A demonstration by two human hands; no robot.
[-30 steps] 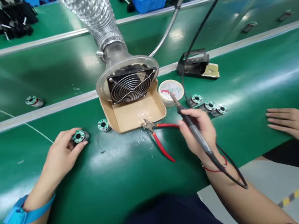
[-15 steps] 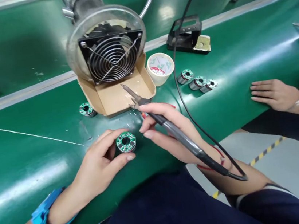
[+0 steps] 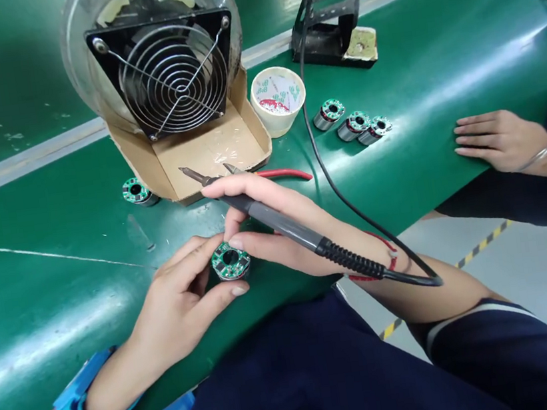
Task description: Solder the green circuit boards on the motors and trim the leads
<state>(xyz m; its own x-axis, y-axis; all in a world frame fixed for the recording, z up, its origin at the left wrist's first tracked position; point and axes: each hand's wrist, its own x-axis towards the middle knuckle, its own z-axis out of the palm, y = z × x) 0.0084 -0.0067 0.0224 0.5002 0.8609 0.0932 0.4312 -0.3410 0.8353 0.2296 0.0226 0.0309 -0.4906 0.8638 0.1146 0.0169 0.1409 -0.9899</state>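
Between the thumb and fingers of my left hand is a round motor with a green circuit board on top. My right hand holds a soldering iron, its tip pointing up and left over the cardboard tray. The right thumb and a bent finger are at the upper right edge of the board. Red-handled pliers lie partly hidden behind my right hand. Another motor stands left of the tray.
A caged fan stands over the tray. Right of it are a white tub, three motors and an iron stand with a sponge. The iron's cable crosses the green table. Another person's hand rests at the right.
My right hand has moved left and closer to the motor, with the iron. The pliers are now apart from its fingertips. The view has shifted, and the fan looks larger.
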